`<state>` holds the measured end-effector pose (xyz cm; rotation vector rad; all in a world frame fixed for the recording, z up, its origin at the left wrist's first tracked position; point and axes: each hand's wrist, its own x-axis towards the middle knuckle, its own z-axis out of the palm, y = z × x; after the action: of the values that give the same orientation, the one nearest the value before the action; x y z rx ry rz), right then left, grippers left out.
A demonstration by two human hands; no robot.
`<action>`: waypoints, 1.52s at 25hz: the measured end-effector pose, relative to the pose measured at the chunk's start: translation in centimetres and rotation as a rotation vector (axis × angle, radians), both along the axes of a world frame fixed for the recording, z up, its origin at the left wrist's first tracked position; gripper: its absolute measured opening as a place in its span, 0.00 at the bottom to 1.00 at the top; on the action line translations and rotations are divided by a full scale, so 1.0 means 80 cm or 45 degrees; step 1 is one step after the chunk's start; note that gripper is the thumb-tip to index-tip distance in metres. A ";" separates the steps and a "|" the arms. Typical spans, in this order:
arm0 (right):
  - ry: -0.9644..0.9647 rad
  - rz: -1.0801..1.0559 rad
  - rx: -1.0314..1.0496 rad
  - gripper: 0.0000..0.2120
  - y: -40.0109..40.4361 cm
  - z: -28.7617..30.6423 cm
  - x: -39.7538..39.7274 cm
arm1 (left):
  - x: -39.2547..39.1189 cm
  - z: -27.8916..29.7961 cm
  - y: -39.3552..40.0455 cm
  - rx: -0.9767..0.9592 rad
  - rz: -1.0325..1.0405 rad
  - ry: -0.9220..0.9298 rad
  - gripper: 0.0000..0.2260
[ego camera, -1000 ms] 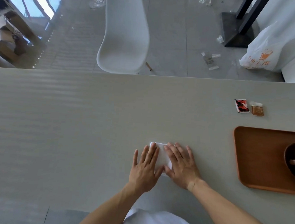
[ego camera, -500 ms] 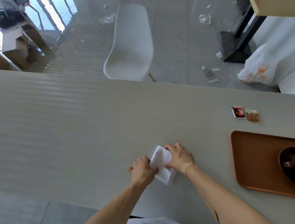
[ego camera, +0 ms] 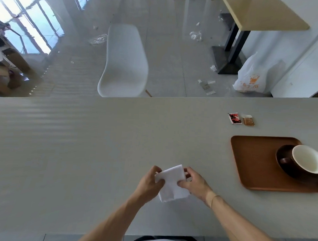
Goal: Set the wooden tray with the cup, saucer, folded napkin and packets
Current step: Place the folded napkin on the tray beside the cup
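A white folded paper napkin [ego camera: 171, 184] is held between both hands just above the pale grey table top [ego camera: 80, 144], near the table's front edge and well to the left of the tray. It reads as a roughly rectangular pad, turned askew to the table edge: its long axis runs from the far-left corner beside the left fingers down to the near-right corner, so one corner points away toward the far side and the opposite corner points back at the person. Whether its lower corner touches the table cannot be told.

The left hand [ego camera: 150, 182] pinches the napkin's left edge, thumb on top and curled fingers behind. The right hand [ego camera: 193, 183] pinches the right edge in the same way, thumb pressed on the upper face and fingers curled under the far corner.

To the right lies a reddish-brown wooden tray with rounded corners [ego camera: 253, 161], flat on the table. On its right part sits a dark brown round saucer [ego camera: 282, 156] carrying a dark brown cup with a white inside [ego camera: 307, 159], its handle pointing left.

Beyond the tray, apart from it, two small packets lie side by side: a red-and-black sachet [ego camera: 234, 118] and a tan sachet [ego camera: 248, 121], just beside each other.
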<state>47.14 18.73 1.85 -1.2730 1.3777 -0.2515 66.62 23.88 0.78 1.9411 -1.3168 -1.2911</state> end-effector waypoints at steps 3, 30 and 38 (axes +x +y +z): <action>-0.156 -0.163 0.052 0.09 0.029 0.019 -0.003 | 0.002 0.011 0.007 0.014 0.099 0.382 0.08; -0.351 -0.560 0.033 0.27 0.084 0.050 -0.223 | -0.181 0.025 0.011 0.116 -0.023 0.648 0.08; -0.131 -0.424 -0.062 0.30 0.021 0.032 -0.337 | -0.313 0.017 -0.026 0.154 0.158 0.509 0.09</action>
<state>20.15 20.44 4.42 -1.0497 1.4975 -0.5747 41.57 21.82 2.16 1.6915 -0.9262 -1.6212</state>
